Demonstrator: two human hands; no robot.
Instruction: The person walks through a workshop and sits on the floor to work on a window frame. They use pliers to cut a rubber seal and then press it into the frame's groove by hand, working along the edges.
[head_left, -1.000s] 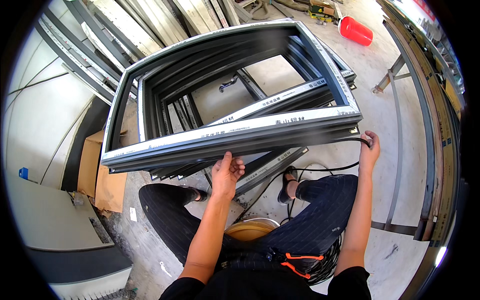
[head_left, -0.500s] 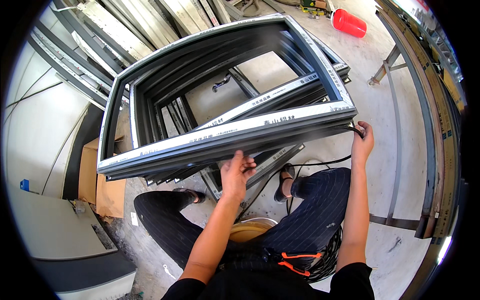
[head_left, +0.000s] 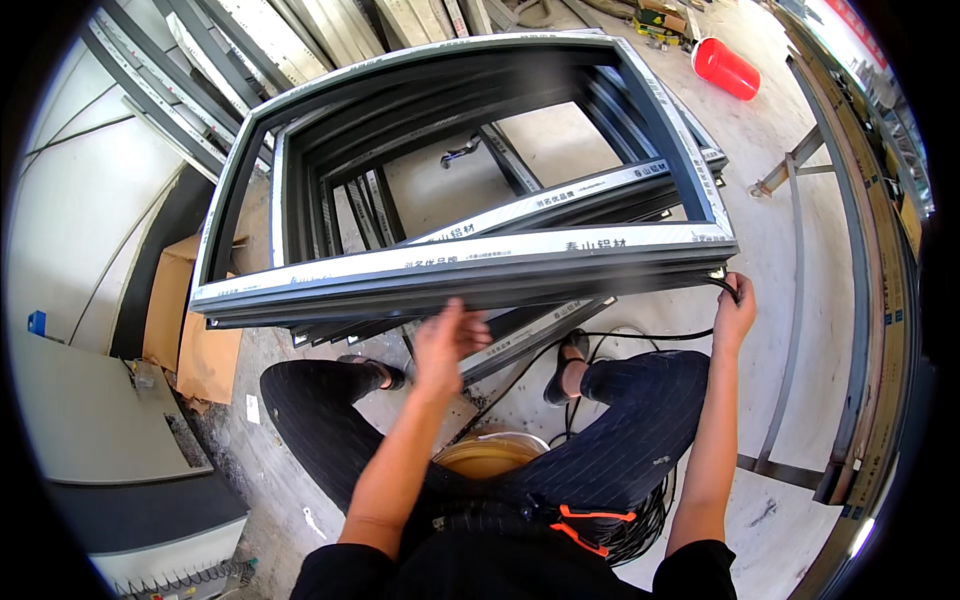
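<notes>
A dark grey metal window frame (head_left: 640, 243) with white printed film on its face lies on top of a stack of similar frames. At its near right corner my right hand (head_left: 735, 315) is closed on a thin black rubber strip (head_left: 650, 336), which trails left past my knee toward the floor. My left hand (head_left: 448, 345) is just under the frame's near edge, somewhat blurred, index finger pointing up and the other fingers loosely apart. I see nothing in it. Whether it touches the edge, I cannot tell.
A bucket (head_left: 490, 455) stands between my legs, and a coil of black strip (head_left: 645, 530) lies by my right hip. Orange-handled tools (head_left: 590, 530) rest at my lap. Long profiles lean at the far left. A red bucket (head_left: 727, 70) and a metal rack (head_left: 800, 165) are on the right.
My left hand has shifted slightly left along the frame's near edge. My right hand keeps hold of the rubber strip at the corner. The whole view has shifted a little.
</notes>
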